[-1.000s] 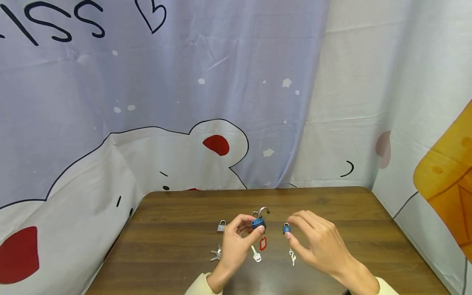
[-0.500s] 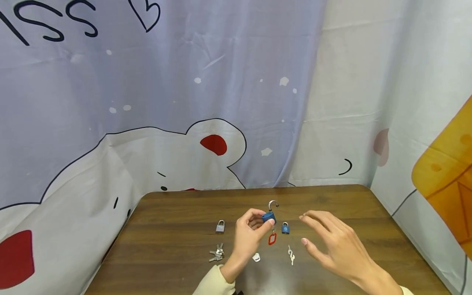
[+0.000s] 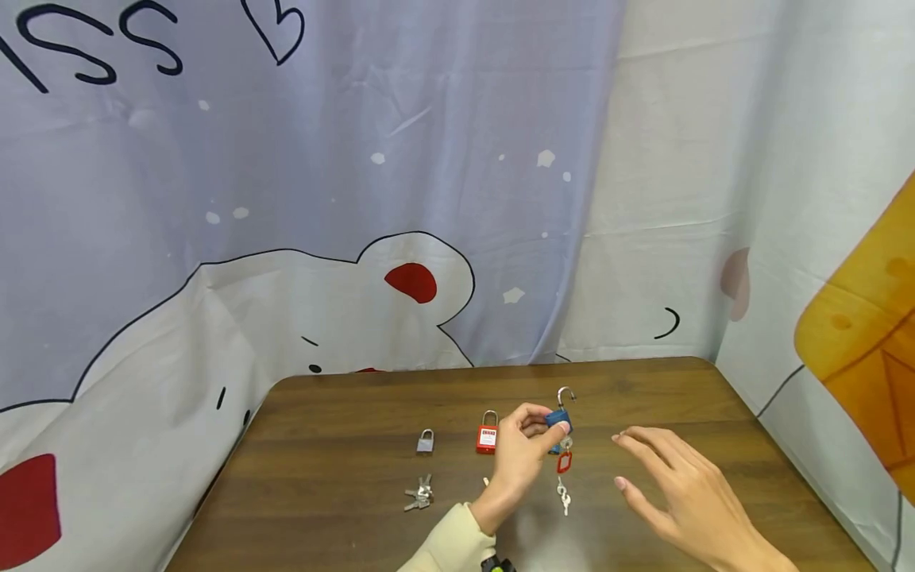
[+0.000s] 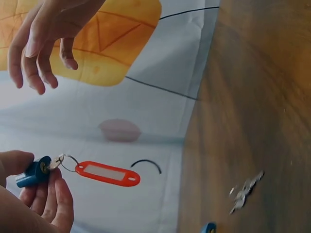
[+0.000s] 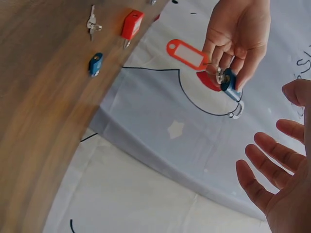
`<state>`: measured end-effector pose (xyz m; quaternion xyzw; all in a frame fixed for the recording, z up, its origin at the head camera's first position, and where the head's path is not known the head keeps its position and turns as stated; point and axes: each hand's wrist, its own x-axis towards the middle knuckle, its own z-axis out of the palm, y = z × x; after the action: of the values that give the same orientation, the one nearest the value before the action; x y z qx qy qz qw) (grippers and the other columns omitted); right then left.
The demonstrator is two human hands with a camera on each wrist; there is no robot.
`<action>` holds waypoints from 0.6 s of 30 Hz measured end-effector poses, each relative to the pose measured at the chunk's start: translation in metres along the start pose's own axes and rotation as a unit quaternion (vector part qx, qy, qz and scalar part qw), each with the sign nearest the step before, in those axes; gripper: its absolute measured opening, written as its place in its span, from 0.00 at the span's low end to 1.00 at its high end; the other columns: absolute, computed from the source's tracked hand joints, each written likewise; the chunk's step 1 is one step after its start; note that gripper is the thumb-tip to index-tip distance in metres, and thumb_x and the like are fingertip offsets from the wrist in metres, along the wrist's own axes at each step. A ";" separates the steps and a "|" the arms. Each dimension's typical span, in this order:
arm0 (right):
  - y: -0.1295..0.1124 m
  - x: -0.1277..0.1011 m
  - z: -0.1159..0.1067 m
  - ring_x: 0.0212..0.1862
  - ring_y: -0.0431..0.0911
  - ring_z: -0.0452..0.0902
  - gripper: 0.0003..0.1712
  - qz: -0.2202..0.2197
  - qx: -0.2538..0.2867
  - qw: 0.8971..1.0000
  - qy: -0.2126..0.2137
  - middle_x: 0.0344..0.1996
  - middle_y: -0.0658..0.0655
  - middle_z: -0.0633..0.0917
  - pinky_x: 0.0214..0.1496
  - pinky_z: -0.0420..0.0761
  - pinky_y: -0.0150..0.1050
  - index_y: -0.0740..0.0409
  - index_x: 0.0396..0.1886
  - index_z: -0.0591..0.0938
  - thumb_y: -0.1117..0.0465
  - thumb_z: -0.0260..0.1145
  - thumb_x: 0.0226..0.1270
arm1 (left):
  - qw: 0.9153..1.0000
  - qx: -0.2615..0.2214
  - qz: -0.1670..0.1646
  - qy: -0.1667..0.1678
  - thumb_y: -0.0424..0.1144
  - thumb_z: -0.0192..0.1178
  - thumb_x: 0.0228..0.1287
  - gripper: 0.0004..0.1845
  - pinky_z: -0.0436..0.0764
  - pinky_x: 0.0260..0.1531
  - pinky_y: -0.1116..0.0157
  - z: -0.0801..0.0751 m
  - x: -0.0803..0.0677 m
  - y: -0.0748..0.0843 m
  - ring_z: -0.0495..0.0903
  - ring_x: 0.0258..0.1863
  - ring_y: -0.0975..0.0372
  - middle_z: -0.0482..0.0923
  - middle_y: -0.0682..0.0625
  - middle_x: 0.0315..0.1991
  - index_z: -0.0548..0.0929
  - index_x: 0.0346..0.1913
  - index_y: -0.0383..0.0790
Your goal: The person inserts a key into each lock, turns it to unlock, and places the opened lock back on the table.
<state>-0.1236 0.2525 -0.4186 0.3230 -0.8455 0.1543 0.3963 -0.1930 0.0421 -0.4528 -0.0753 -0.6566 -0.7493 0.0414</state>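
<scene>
My left hand [image 3: 520, 461] pinches a blue padlock [image 3: 559, 419] between thumb and fingers, raised over the table. Its shackle is swung out of the body. A key [image 4: 55, 162] sits in the keyhole, and from its ring hangs a red key tag [image 3: 565, 462]. To the right, my right hand [image 3: 675, 486] is in the air with fingers spread, holding nothing. A smaller blue padlock [image 5: 95, 64] lies on the table, mostly hidden behind the left hand and held lock in the head view. In front of it lies a small pair of keys [image 3: 563, 499].
On the wooden table [image 3: 343, 413] a red padlock [image 3: 487, 438] and a small silver padlock [image 3: 425, 443] lie left of the left hand. A bunch of keys [image 3: 420, 494] lies in front of the silver one. A printed curtain [image 3: 400, 175] hangs behind.
My left hand has carried the blue padlock and its tag to the right, uncovering the red padlock. The right hand has withdrawn rightward from the small blue padlock, its fingers opening wider.
</scene>
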 end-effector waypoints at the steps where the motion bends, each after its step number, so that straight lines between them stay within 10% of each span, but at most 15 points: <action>1: 0.001 -0.002 0.000 0.50 0.45 0.78 0.25 0.000 0.001 1.000 0.002 0.50 0.50 0.83 0.58 0.66 0.29 0.52 0.56 0.82 0.41 0.56 0.71 | 1.000 0.001 -0.002 0.000 0.30 0.72 0.51 0.13 0.80 0.30 0.76 0.004 0.001 -0.002 0.83 0.30 0.66 0.86 0.43 0.33 0.82 0.40 0.31; 18: 0.002 -0.021 0.003 0.47 0.45 0.77 0.27 -0.011 0.019 0.999 0.037 0.46 0.54 0.84 0.63 0.62 0.20 0.57 0.50 0.85 0.41 0.53 0.73 | 0.998 -0.013 -0.061 0.019 0.29 0.74 0.48 0.12 0.80 0.28 0.75 0.055 0.020 -0.038 0.79 0.24 0.68 0.82 0.51 0.27 0.83 0.35 0.34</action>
<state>-0.1164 0.2611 -0.4367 0.3339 -0.8234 0.1774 0.4232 -0.2159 0.1024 -0.4792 -0.0212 -0.6493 -0.7602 0.0067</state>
